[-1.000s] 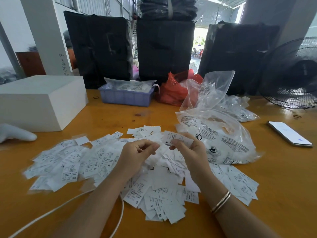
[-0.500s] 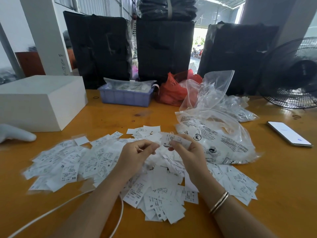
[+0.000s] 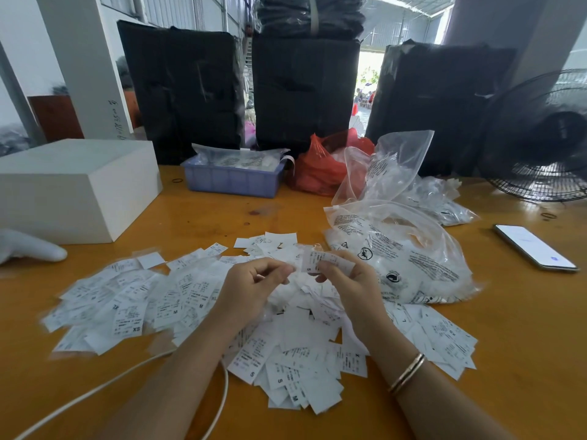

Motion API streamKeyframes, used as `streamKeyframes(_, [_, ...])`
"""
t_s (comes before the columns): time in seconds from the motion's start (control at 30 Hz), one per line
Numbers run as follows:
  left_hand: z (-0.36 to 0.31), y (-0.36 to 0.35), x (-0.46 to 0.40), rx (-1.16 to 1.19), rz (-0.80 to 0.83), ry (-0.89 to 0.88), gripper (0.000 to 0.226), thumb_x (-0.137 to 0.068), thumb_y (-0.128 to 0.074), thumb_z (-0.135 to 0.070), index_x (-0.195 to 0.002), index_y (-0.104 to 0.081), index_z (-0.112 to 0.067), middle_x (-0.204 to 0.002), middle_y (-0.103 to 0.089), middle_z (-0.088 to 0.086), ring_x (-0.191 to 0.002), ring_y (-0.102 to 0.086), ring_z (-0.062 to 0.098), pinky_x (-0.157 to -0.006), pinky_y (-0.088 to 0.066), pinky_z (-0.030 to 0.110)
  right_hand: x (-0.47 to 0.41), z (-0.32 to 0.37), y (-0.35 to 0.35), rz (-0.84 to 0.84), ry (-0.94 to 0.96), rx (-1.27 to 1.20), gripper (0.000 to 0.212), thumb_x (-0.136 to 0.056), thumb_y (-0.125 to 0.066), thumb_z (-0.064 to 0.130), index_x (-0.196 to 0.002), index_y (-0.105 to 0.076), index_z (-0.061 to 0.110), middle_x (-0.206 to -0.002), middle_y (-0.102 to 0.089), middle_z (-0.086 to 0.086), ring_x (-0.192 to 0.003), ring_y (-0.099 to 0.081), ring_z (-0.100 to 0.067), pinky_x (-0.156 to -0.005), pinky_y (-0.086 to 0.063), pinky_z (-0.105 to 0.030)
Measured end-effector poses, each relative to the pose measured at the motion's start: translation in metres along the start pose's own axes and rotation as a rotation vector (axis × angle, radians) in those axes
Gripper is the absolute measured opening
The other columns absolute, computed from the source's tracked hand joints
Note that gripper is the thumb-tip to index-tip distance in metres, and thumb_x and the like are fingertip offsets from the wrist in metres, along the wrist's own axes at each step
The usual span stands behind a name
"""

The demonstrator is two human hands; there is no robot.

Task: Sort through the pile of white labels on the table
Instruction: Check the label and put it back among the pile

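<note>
My right hand [image 3: 352,282] is pinching a small bunch of white labels [image 3: 320,261] between thumb and curled fingers, holding it just above the middle of the pile [image 3: 286,328]. My left hand [image 3: 254,289] is hovering close beside it with fingers curled in; I am judging that its fingertips are picking at the bunch's edge, but I cannot tell for certain whether anything is caught between them.

What is worrying me: the held bunch is looking thin and slippery, so a loose pinch could be letting one label slide out and drop back among the unsorted ones. The fan [image 3: 540,138] standing at the far right of the table [image 3: 524,360] could be lifting the light slips if it is running, though I cannot tell that it is. The left spread [image 3: 133,300] is lying touching the central heap, so groups could be blending together if a forearm is dragging across them. The white cable [image 3: 104,389] running under my left arm could also be snagging slips.

The labels are looking like small white rectangles with fine black print and bold size letters such as S, M, XL. They are lying overlapped and face-up mostly, fanning across the near half of the table, just beside a clear printed bag [image 3: 413,258].
</note>
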State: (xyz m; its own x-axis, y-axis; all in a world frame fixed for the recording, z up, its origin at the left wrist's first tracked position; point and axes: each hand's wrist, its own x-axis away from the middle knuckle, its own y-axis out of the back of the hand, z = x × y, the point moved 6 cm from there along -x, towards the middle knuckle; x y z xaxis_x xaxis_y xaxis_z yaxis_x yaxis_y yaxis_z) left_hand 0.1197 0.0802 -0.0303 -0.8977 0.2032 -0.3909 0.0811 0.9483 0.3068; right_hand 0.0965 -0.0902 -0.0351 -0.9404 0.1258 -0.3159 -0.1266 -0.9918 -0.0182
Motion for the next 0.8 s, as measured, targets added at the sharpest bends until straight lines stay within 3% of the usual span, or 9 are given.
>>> streamKeyframes(0.1, [0.001,0.000,0.000,-0.017,-0.010,-0.015,0.020,-0.072,-0.057,-0.053,-0.081,-0.068,-0.038,-0.075,-0.070,-0.020,-0.067,-0.063,0.017,-0.061,-0.049,0.029,0.000,-0.003,-0.006,0.066,-0.023,0.049,0.010,-0.087,-0.063,0.009,-0.084,-0.070,0.016,-0.077,-0.071,-0.004,-0.071,-0.067,-0.014,-0.065,-0.052,-0.021])
streamKeyframes(0.2, [0.000,0.000,0.001,-0.014,-0.008,-0.028,0.019,-0.074,-0.057,-0.049,-0.078,-0.067,-0.034,-0.074,-0.069,-0.024,-0.066,-0.061,-0.004,-0.059,-0.045,0.009,0.001,-0.002,-0.010,0.091,0.001,0.144,0.013,-0.088,-0.064,0.009,-0.080,-0.068,0.019,-0.073,-0.071,-0.001,-0.072,-0.070,-0.016,-0.066,-0.057,-0.034])
streamKeyframes(0.27, [0.000,-0.002,0.001,-0.009,0.005,-0.026,0.018,-0.074,-0.058,-0.048,-0.080,-0.066,-0.033,-0.076,-0.069,-0.025,-0.070,-0.062,-0.006,-0.063,-0.045,0.005,0.002,0.001,-0.011,0.095,0.052,0.253,0.016,-0.088,-0.064,0.011,-0.079,-0.067,0.024,-0.072,-0.070,0.000,-0.071,-0.069,-0.022,-0.067,-0.055,-0.044])
streamKeyframes(0.33, [0.001,-0.003,0.002,-0.019,0.010,-0.021,0.014,-0.075,-0.060,-0.045,-0.081,-0.066,-0.034,-0.078,-0.068,-0.026,-0.072,-0.062,-0.006,-0.064,-0.045,0.005,0.003,0.003,-0.014,0.115,0.103,0.343,0.018,-0.088,-0.065,0.013,-0.080,-0.066,0.030,-0.070,-0.070,0.002,-0.066,-0.067,-0.022,-0.059,-0.052,-0.038])
streamKeyframes(0.43, [0.004,-0.003,0.001,-0.033,0.016,-0.012,0.004,-0.079,-0.068,-0.034,-0.081,-0.066,-0.036,-0.080,-0.068,-0.026,-0.073,-0.063,-0.005,-0.065,-0.047,0.007,0.005,0.006,-0.018,0.150,0.159,0.419,0.025,-0.087,-0.064,0.012,-0.093,-0.061,0.036,-0.062,-0.066,0.016,-0.052,-0.059,0.001,-0.048,-0.040,-0.011])
streamKeyframes(0.53, [0.007,-0.006,0.001,-0.036,0.055,0.023,0.010,-0.073,-0.068,-0.042,-0.082,-0.067,-0.036,-0.081,-0.070,-0.021,-0.073,-0.065,0.001,-0.064,-0.050,0.011,0.008,0.003,-0.022,0.206,0.149,0.411,0.035,-0.092,-0.054,0.013,-0.106,-0.047,0.045,-0.066,-0.061,0.010,-0.052,-0.051,0.002,-0.050,-0.040,-0.013])
streamKeyframes(0.63, [0.005,-0.008,0.002,0.012,0.057,0.023,0.015,-0.070,-0.066,-0.043,-0.082,-0.067,-0.034,-0.079,-0.070,-0.019,-0.070,-0.066,0.001,-0.061,-0.049,0.010,0.011,-0.001,-0.027,0.238,0.114,0.334,0.041,-0.092,-0.042,0.023,-0.113,-0.035,0.058,-0.082,-0.054,0.008,-0.073,-0.048,-0.003,-0.069,-0.045,-0.023])
streamKeyframes(0.7, [0.004,-0.005,0.002,0.064,0.000,0.030,0.018,-0.071,-0.066,-0.042,-0.083,-0.068,-0.030,-0.077,-0.070,-0.018,-0.068,-0.065,-0.001,-0.059,-0.048,0.010,0.010,0.004,-0.024,0.168,0.175,0.317,0.041,-0.091,-0.039,0.030,-0.122,-0.031,0.055,-0.086,-0.052,0.009,-0.074,-0.049,-0.006,-0.073,-0.044,-0.023])
streamKeyframes(0.8, [0.006,0.001,0.002,0.103,-0.107,0.053,0.014,-0.076,-0.068,-0.039,-0.085,-0.068,-0.028,-0.078,-0.071,-0.019,-0.072,-0.065,-0.003,-0.061,-0.047,0.008,0.010,0.006,-0.025,0.159,0.258,0.461,0.044,-0.097,-0.038,0.030,-0.138,-0.030,0.043,-0.092,-0.059,0.012,-0.075,-0.052,0.003,-0.071,-0.042,-0.012])
